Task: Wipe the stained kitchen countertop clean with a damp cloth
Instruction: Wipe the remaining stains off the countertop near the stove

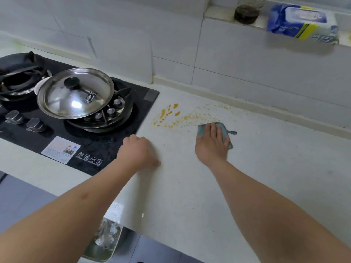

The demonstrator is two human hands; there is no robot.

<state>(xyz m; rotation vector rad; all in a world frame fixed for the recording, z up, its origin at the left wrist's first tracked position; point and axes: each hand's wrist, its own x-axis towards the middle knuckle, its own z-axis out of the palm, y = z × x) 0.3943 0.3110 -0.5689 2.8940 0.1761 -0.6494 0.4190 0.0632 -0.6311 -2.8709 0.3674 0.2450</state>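
Head view: the right hand (211,143) is lying flat, fingers straight, pressing a teal cloth (226,132) onto the white bench (275,168). The orange stain (182,115) is spreading at eleven o'clock from the cloth, its nearest specks just beside it. The left hand (137,150) is resting on the bench with fingers curled under, gripping nothing. At nine o'clock a steel lid (75,93) is sitting tilted on the stove (91,147).

Most of the cloth (225,130) hidden under the right hand (211,144).
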